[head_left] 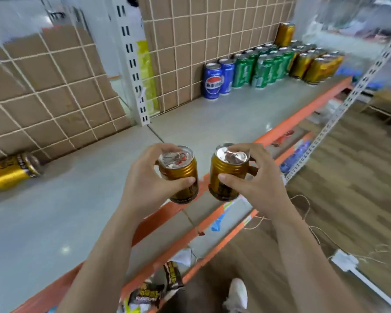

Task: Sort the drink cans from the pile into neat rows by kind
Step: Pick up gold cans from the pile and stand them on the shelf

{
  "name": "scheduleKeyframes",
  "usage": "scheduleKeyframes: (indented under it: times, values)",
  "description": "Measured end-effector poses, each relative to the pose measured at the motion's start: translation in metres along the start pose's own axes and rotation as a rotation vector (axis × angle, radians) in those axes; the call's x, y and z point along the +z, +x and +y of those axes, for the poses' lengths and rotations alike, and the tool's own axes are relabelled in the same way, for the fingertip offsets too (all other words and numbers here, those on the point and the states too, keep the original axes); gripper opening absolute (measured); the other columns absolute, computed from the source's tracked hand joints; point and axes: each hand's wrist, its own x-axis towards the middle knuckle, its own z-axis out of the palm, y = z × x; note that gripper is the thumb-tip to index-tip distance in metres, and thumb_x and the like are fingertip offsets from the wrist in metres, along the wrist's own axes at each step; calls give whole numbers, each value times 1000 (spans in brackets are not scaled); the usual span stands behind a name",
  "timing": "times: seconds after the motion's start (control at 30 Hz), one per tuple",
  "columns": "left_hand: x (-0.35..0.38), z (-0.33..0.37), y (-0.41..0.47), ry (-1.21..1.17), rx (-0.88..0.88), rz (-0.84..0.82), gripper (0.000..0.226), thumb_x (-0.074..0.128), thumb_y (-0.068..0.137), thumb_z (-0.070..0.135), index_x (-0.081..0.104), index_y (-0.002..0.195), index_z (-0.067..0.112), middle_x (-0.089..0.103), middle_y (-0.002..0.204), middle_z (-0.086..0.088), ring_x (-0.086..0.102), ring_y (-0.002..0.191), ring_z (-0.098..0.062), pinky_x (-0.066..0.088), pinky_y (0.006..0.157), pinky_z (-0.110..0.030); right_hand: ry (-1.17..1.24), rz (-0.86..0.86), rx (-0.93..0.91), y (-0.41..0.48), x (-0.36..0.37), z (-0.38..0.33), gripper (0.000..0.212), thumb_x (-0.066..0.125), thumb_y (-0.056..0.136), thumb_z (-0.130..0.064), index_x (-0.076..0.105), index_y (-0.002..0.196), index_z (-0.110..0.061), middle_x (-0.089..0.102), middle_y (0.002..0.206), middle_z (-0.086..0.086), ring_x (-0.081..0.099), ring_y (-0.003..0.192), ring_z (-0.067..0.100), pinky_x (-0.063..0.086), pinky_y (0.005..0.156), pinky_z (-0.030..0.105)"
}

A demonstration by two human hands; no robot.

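My left hand (148,179) grips a gold can (181,177) from above, fingers curled round its top. My right hand (251,179) grips a second gold can (225,177) the same way. Both cans hang upright, side by side, above the front edge of the grey shelf (77,211). At the shelf's far right stand rows by kind: two blue cans (212,81), several green cans (257,66) and several gold cans (312,66). One gold can (284,33) stands on top of the rows at the back. Another gold can (11,172) lies on its side at the far left.
A wire grid backed with cardboard (54,86) closes the shelf's rear. A white slotted upright (131,59) stands mid-back. The orange shelf edge (291,123) runs diagonally. Lower shelves hold snack packets (149,292). A white power strip (345,263) and cord lie on the wooden floor.
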Motion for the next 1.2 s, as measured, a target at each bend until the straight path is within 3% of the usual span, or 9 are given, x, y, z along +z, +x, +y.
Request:
scheduleKeyframes:
  times: [0.1, 0.23, 0.5, 0.63, 0.77, 1.03, 1.2]
  values:
    - [47, 23, 21, -38, 36, -27, 49, 81, 50, 35, 54, 88, 48, 60, 94, 32, 56, 91, 9, 38, 72, -3, -3, 57, 21, 5, -44, 25, 45, 75, 58, -26, 55, 94, -44, 54, 110, -9, 52, 103, 0, 40, 84, 11]
    - [123, 55, 52, -52, 80, -26, 48, 80, 50, 36, 54, 88, 48, 58, 94, 37, 56, 88, 8, 38, 71, -4, -9, 92, 25, 22, -111, 67, 47, 75, 57, -27, 56, 95, -45, 54, 110, -8, 53, 104, 2, 44, 86, 24]
    - [258, 112, 111, -80, 131, -61, 51, 87, 50, 28, 57, 88, 43, 61, 92, 25, 57, 88, 7, 42, 73, -9, -49, 95, 59, 55, -230, 139, 46, 76, 57, -28, 58, 98, -39, 54, 112, -10, 51, 104, -3, 42, 86, 18]
    - [302, 132, 141, -78, 142, -92, 47, 84, 48, 30, 57, 84, 45, 61, 93, 32, 57, 88, 10, 42, 73, -7, -11, 113, 68, 73, -271, 167, 46, 79, 58, -21, 60, 95, -40, 54, 110, -13, 50, 104, -4, 45, 87, 23]
    - [342, 142, 183, -78, 107, -126, 47, 85, 49, 33, 59, 86, 44, 61, 96, 29, 61, 88, -5, 53, 76, -34, -21, 134, 91, 106, -303, 201, 51, 83, 62, -12, 59, 95, -41, 53, 110, -15, 52, 102, -4, 46, 86, 24]
    - [413, 145, 307, -88, 127, -73, 44, 83, 50, 36, 57, 84, 47, 62, 99, 23, 59, 93, -2, 44, 79, -23, -29, 107, 45, 226, -354, 258, 49, 82, 62, -17, 59, 97, -42, 53, 109, -18, 52, 105, -2, 44, 88, 22]
    - [435, 153, 393, -48, 169, -31, 44, 85, 52, 36, 57, 86, 39, 60, 101, 25, 56, 95, 2, 40, 81, -15, -23, 73, 17, 314, -380, 282, 45, 78, 58, -28, 58, 93, -48, 53, 109, -19, 52, 107, 1, 44, 91, 27]
